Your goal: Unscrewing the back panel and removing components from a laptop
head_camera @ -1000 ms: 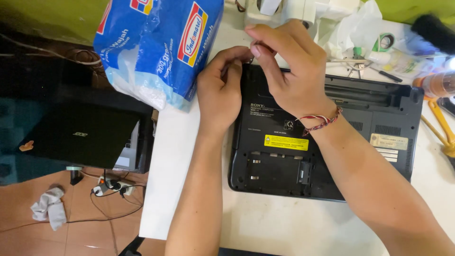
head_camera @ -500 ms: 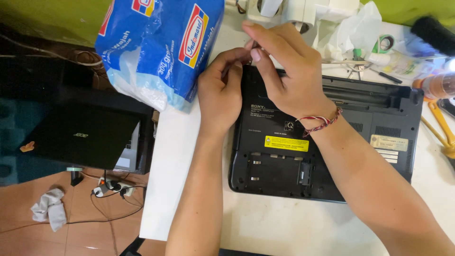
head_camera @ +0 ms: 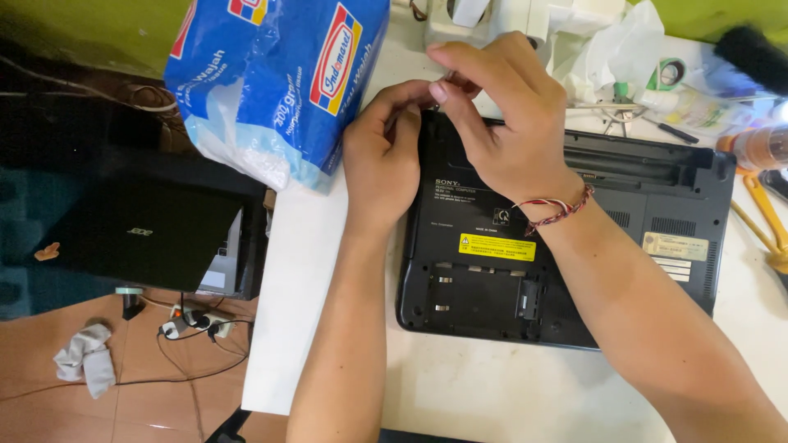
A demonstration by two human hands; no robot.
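Note:
A dark grey laptop (head_camera: 640,238) lies upside down on the white table (head_camera: 287,328), with a yellow sticker on its base and an open bay near its front edge. My left hand (head_camera: 382,156) is curled at the laptop's far left corner. My right hand (head_camera: 501,115), with a braided thread bracelet on the wrist, pinches something very small just above that same corner; the item is too small to identify. Both hands' fingertips meet there.
A large blue and white plastic pack (head_camera: 279,74) lies at the table's far left. Crumpled white plastic (head_camera: 607,49), small tools and a bottle (head_camera: 689,107) crowd the far right. A yellow tool (head_camera: 767,221) lies at the right edge. A black laptop (head_camera: 139,234) and cables sit below on the left.
Both hands stay at the laptop's far left corner. The right hand's fingers have shifted slightly, still pinching.

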